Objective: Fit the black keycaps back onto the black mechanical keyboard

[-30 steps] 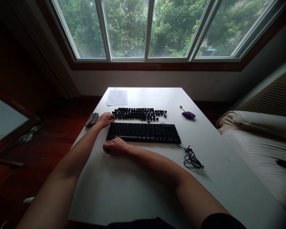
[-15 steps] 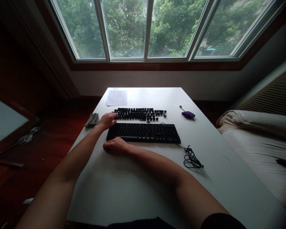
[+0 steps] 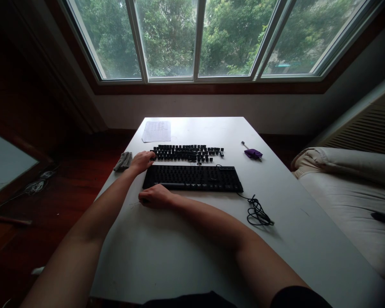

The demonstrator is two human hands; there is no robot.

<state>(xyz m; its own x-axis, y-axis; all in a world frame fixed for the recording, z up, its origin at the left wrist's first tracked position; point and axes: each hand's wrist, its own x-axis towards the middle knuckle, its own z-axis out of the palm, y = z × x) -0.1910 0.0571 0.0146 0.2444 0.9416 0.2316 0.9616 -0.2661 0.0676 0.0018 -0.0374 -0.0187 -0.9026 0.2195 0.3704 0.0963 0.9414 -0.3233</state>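
Observation:
A black keyboard (image 3: 192, 177) lies across the white table, its key area partly bare of caps. Behind it, loose black keycaps (image 3: 186, 152) are laid out in rows. At the left end of these rows, my left hand (image 3: 141, 161) has its fingers closed on a keycap, which is mostly covered. My right hand (image 3: 155, 196) rests as a fist on the table at the keyboard's front left corner. Thin wire prongs (image 3: 134, 205) stick out of it to the left; the rest of that tool is hidden in my palm.
A grey cloth (image 3: 123, 161) lies by the table's left edge, printed paper (image 3: 156, 131) at the far left. A purple cloth (image 3: 253, 154) with a thin brush (image 3: 244, 145) is on the right. The keyboard's coiled cable (image 3: 258, 212) lies in front of it. A sofa (image 3: 346, 201) stands beside the table.
My left hand has shifted slightly left, drawing back a little along the left end of the keycap rows. My right hand has stayed in place.

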